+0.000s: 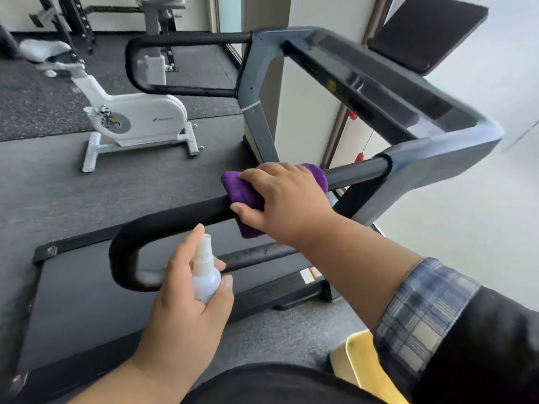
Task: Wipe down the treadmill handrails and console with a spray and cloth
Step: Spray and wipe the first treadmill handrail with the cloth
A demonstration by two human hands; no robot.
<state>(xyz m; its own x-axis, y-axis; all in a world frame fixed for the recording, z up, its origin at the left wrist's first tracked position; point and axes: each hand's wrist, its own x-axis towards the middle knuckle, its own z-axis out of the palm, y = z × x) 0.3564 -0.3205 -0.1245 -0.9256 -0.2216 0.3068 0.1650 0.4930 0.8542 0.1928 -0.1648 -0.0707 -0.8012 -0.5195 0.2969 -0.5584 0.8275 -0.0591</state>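
Right hand [287, 199] clamps the cloth [245, 191] round the rail [186, 214] mid-frame; left hand [186, 301] wraps the bottle [205, 275], and a stray squirt could hit the belt [87, 301].

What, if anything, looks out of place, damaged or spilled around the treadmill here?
Nothing stands out. The right hand presses a purple microfibre cloth around the near black padded handrail, and the left hand holds a small white spray bottle upright. No spill or damage shows.
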